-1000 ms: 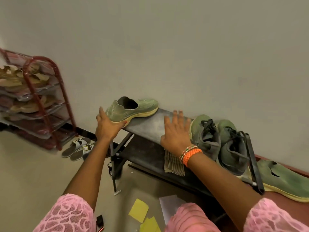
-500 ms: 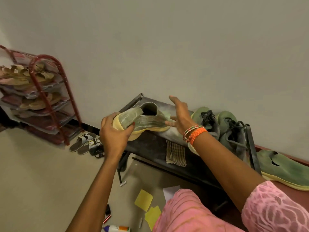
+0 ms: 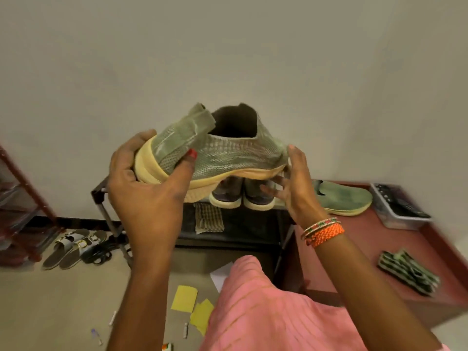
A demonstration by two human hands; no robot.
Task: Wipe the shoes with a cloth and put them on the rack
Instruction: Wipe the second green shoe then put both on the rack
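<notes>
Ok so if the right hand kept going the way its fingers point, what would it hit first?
The right hand points left and slightly up at the toe of the green slip-on shoe, which its fingertips seem already to touch. So it would meet that toe first. The left hand grips the heel.

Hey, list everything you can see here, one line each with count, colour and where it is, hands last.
held shoe: one, green with cream sole, lifted in front of the wall
laced shoes: two, grey-green, side by side on the black rack
slip-on shoe: one, green, on the red surface at right
cloth: one, checked, on the rack's lower shelf
black rack: one, against the wall
sandals: two, white straps, on the floor at left
red rack: one, far left
yellow papers: several, on the floor
left hand: grips the held shoe's heel
right hand: fingers straight, touching its toe
</notes>
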